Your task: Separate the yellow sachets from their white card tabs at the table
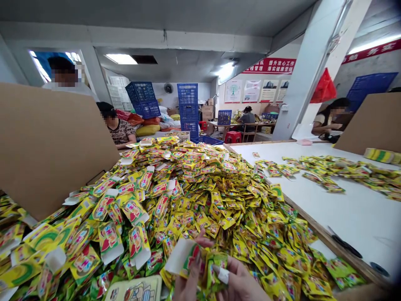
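At the bottom centre, my left hand [191, 279] is closed around a small carton [179, 258] whose white end flap points left. Right beside it, my right hand [241, 279] pinches a green and yellow packet [216, 264] close to the carton; a white wrap covers one of its fingertips. How far the packet lies inside the carton, I cannot tell. Around both hands rises a big heap: flat and opened yellow cartons [138, 241] on the left, shiny filled packets [250, 238] on the right. A pale cartoon-printed container [136, 289] lies just left of my left hand.
A wooden edge strip [308, 221] divides the heap from a white table [354, 213] bearing scissors [346, 244], a dark ring [379, 269] and more packets [354, 171]. A cardboard panel [53, 146] stands left. Several people sit or stand beyond, near stacked blue crates [188, 104].
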Demonstrator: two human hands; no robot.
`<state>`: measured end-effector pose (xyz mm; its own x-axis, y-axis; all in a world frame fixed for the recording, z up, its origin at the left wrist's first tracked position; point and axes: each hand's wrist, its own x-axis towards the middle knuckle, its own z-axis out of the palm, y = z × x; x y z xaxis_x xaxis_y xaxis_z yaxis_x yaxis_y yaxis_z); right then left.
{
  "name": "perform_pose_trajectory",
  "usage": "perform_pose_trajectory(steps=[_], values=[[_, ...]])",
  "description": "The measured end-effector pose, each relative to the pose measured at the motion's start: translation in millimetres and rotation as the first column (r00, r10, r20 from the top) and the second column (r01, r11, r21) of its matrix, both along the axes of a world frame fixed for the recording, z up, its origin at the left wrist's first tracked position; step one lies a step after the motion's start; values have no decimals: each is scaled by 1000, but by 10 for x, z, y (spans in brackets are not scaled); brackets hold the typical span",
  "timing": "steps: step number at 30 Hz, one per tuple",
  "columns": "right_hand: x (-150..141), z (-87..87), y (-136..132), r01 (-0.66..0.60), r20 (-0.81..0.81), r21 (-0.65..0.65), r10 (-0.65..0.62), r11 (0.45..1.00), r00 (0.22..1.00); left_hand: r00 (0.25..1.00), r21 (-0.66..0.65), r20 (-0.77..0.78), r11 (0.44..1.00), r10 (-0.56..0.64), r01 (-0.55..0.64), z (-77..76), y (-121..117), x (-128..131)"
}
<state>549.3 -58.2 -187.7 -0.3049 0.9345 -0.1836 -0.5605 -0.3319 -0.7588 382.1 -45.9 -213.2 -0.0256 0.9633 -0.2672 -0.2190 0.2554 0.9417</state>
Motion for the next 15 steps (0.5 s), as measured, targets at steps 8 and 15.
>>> perform_pose_trajectory(steps=[8,15], values=[[314,698,45,114,322,499,-306,859,896,903,-28,332,954,-273,299,370,-65,335],[224,1038,-30,-512,810,572,-341,641,477,878,91,264,917,-399,389,414,-174,316]])
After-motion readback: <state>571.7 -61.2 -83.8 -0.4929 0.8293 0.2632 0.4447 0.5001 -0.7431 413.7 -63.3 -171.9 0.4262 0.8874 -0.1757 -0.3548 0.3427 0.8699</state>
